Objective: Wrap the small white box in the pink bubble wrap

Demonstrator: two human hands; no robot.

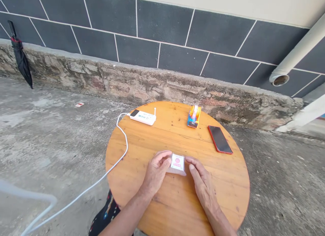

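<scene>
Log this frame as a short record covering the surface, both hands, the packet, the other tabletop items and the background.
surface: round wooden table
packet: small, clear wrapping, pink print on white
left hand: touching packet's left side
right hand: at packet's right side; contact unclear
far left: white device with white cable
far right: tape dispenser; red-edged phone
background: folded umbrella; pipe

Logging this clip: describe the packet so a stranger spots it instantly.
Find the round wooden table, then the left hand and right hand over its near half. Between them is the plastic-wrapped white packet, set apart by its printed pink disc.
</scene>
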